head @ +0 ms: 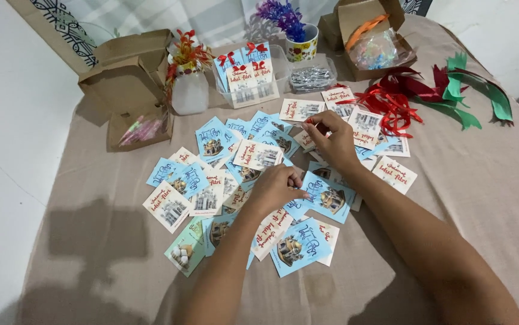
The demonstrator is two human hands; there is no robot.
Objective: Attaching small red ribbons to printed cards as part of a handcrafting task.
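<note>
From the head view, your left hand was curled shut on a blue card in the middle of the cloth-covered table. Your right hand pinched something small and red, too tiny to tell. Flat paper cards lay scattered about, with bare cloth nearer you. Shiny red ribbons lay near your right hand.

Single view, head-worn camera. Looks steeply down and forward over a cloth-covered table, from above and behind the hands. Both forearms enter from the bottom edge; left hand sits near frame centre, right hand just beyond it. Close range: the spread of cards around the hands fills the middle. Boxes and ribbons lie farther out, toward the top edge. No second view shares the scene.
</note>
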